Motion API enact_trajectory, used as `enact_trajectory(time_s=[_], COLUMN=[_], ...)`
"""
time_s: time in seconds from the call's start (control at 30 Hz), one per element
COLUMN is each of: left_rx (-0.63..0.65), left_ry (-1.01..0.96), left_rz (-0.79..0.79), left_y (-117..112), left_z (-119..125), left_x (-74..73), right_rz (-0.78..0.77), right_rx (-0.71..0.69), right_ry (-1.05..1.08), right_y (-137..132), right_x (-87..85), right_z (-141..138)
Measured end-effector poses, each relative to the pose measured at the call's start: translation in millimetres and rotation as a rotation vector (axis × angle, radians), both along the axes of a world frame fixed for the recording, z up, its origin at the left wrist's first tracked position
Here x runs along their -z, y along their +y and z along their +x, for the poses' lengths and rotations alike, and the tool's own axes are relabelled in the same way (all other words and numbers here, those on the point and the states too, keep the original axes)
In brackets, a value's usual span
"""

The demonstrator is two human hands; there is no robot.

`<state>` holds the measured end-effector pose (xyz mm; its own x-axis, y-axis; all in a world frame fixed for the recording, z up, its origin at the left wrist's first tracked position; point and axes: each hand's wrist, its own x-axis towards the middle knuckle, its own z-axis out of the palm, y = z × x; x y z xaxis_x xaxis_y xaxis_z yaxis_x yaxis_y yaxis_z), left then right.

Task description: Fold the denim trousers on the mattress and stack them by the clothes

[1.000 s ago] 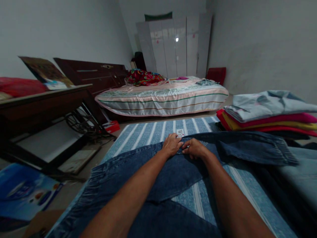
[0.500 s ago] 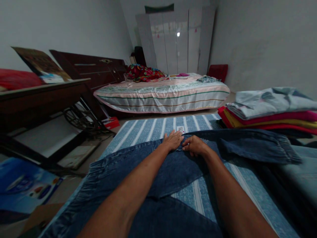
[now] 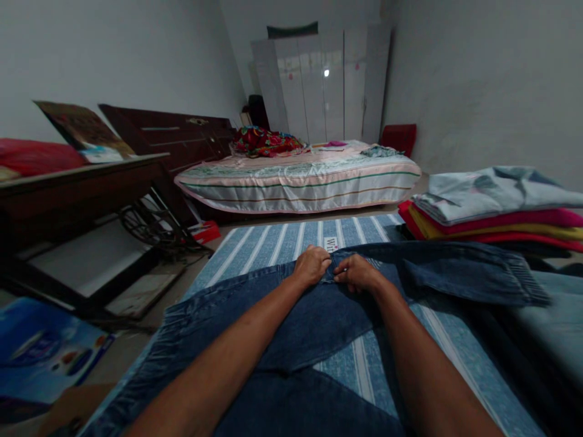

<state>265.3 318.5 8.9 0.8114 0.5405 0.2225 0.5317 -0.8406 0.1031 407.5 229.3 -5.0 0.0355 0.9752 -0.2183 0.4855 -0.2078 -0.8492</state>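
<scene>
A pair of dark blue jeans (image 3: 255,315) lies spread across a blue and white striped mat (image 3: 291,240) in front of me. Both my arms reach forward over the denim. My left hand (image 3: 312,266) and my right hand (image 3: 357,273) sit side by side at the far edge of the jeans, each with fingers curled and pinching the fabric there. One trouser leg (image 3: 473,273) stretches away to the right.
A stack of folded clothes (image 3: 492,206) sits at the right. A low striped mattress (image 3: 300,179) lies beyond the mat, with a white wardrobe (image 3: 323,85) behind it. A dark wooden table (image 3: 77,194) stands at the left, a blue printed package (image 3: 40,352) below it.
My left hand's fingers, stretched flat half a second ago, have curled back onto the jeans' edge. The view has shifted slightly; both hands stay in the same spot.
</scene>
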Motion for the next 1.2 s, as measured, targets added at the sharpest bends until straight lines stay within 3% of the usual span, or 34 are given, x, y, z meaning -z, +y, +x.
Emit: enact_trajectory(time_s=[0.3, 0.57, 0.7, 0.9, 1.2], left_rx=[0.079, 0.205, 0.284, 0.251, 0.145], left_ry=[0.016, 0.008, -0.024, -0.049, -0.018], left_rz=[-0.014, -0.065, -0.104, -0.105, -0.014], left_y=[3, -5, -21, -29, -34], left_z=[1, -29, -42, -38, -32], left_x=[13.1, -4.5, -3.5, 5.7, 3.2], right_rz=[-0.008, -0.018, -0.034, -0.044, -0.005], right_rx=[0.001, -0.025, -0.044, -0.029, -0.053], right_ry=[0.004, 0.021, 0.033, 0.013, -0.031], right_y=[0, -4, -6, -7, -7], right_x=[1.4, -5.1, -8.8, -9.2, -9.7], right_z=[1, 1, 2, 1, 2])
